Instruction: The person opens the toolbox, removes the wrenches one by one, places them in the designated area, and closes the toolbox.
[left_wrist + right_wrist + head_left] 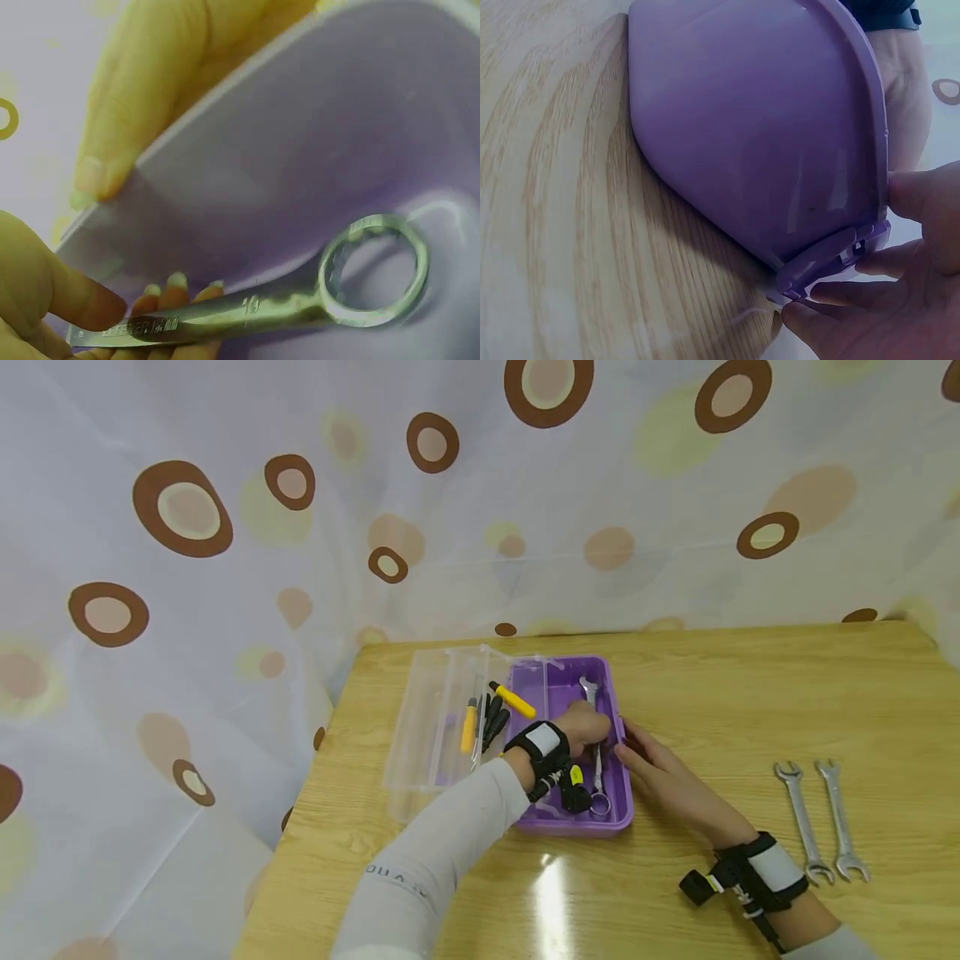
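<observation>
A purple toolbox (570,828) lies on the table with its clear lid (420,718) folded out to the left. My left hand (587,727) reaches inside and holds a combination wrench (262,311), thumb on the shank and fingers beneath it. The ring end points away from the palm, low beside the box wall. My right hand (675,781) rests against the box's right side, thumb at the rim and fairly straight fingers at the purple latch (821,262).
Two open-end wrenches, one on the left (804,822) and one on the right (842,822), lie right of the box. A yellow-handled tool (513,700), another yellow handle (468,727) and several black-handled tools (495,727) lie at the lid. A patterned curtain (480,527) hangs behind.
</observation>
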Available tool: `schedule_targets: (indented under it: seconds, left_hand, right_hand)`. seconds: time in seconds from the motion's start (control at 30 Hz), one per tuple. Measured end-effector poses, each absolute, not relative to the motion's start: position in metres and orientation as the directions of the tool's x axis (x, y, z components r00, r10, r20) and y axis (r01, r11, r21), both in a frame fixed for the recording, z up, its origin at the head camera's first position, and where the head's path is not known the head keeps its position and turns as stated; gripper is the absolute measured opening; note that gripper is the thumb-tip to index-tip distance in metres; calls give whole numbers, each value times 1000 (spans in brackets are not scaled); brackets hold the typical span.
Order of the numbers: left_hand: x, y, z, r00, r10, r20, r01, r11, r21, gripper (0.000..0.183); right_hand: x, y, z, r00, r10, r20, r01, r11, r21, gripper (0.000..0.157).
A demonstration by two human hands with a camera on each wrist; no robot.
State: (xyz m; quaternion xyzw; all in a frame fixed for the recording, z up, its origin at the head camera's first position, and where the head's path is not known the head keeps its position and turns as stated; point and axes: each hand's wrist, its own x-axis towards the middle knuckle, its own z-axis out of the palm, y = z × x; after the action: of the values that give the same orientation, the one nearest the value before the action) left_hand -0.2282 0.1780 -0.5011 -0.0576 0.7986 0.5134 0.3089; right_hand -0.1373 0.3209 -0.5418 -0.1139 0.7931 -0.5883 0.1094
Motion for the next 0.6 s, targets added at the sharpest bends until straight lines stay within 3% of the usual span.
schedule_targets:
  seconds: [0.1,0.43,0.6]
  left_hand:
    - [-227,176,-497,-796,236,-557,-445,397,803,57]
    - [-228,171,-495,-776,323,-542,-494,222,840,15]
    - [-225,170,-494,-780,308,-545,-515,180,838,12]
  right_hand:
    - [-137,320,-541,-952,-301,-51,-39,285,-958,68]
    - [-140,322,-540,-952,-304,-33,-51,264,-963,69]
    - [-140,322,-542,-950,-311,-32,-50,253,-966,70]
